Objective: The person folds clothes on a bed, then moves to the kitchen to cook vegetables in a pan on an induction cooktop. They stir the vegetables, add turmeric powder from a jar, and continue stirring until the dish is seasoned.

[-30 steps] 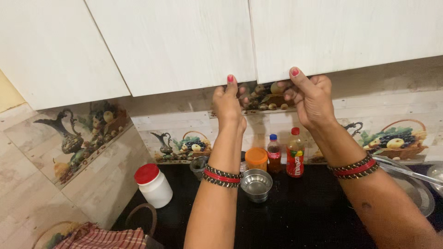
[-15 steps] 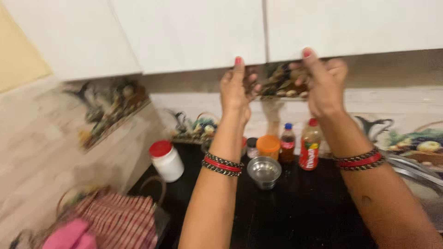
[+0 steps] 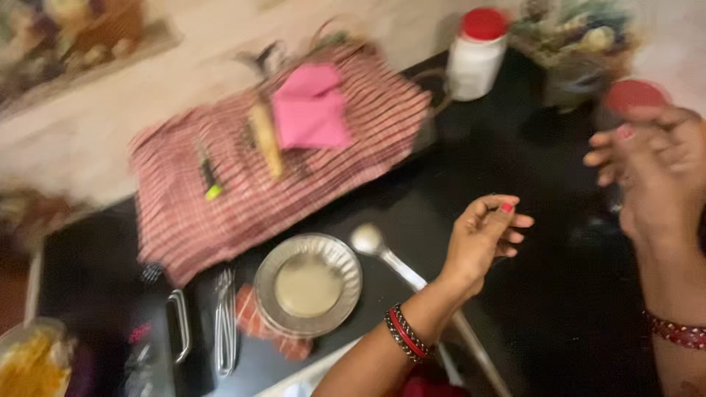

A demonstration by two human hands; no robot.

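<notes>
The black table (image 3: 529, 220) now fills the view where the white wall cupboards did a second ago; the head has dropped and both hands have come down from the cupboard edge, so the work has moved from the cupboards to the tabletop. Largest on it is the red checked cloth (image 3: 294, 176) at the far left, touching the wall edge, with a folded pink cloth (image 3: 309, 110) and a pale stick-like thing (image 3: 266, 140) lying on it. Toward the near edge sits a round steel plate (image 3: 309, 283), and just right of it a long steel ladle (image 3: 412, 276) runs toward the near edge. A white jar with a red lid (image 3: 476, 55) stands at the far edge. The left hand (image 3: 482, 239) hangs above the ladle's handle, grip loosely curled around nothing. The right hand (image 3: 654, 169) is blurred near the right edge, fingers half bent, empty as far as shows. Between the hands the table is bare and dark.
</notes>
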